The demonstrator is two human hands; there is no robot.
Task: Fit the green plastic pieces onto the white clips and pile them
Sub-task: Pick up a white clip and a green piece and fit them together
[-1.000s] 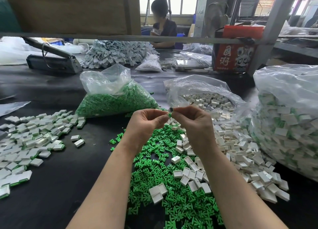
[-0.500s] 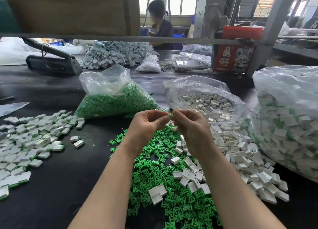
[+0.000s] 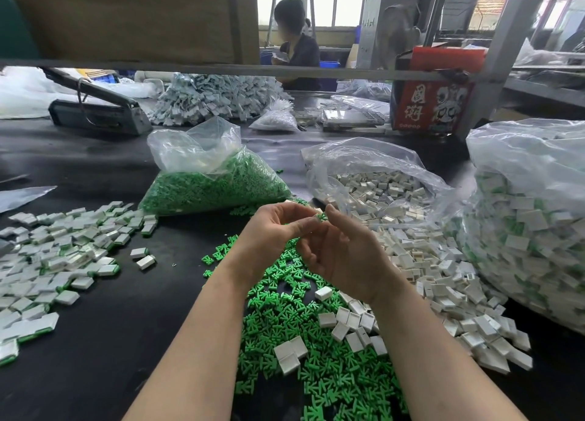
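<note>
my left hand [image 3: 278,230] pinches a green piece [image 3: 322,216] against a clip (mostly hidden); my right hand [image 3: 345,256] hangs loose beside it. fitting step, i judge. next, press it home and drop it on the pile [image 3: 63,246].

Both forearms are bare to the left hand [image 3: 272,230] and right hand [image 3: 345,259], no sleeves.

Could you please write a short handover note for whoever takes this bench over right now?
Left hand: grip pinches a green piece at a white clip, not visibly seated.
Right hand: fingers loosely open beside it; whether it touches the piece is unclear.
Loose green pieces lie in front, loose white clips to the right, with a bag of greens and a bag of clips behind.
Done: finished pile on the left, plus a full bag far right.
Left: seat this one, pile it, continue.
</note>
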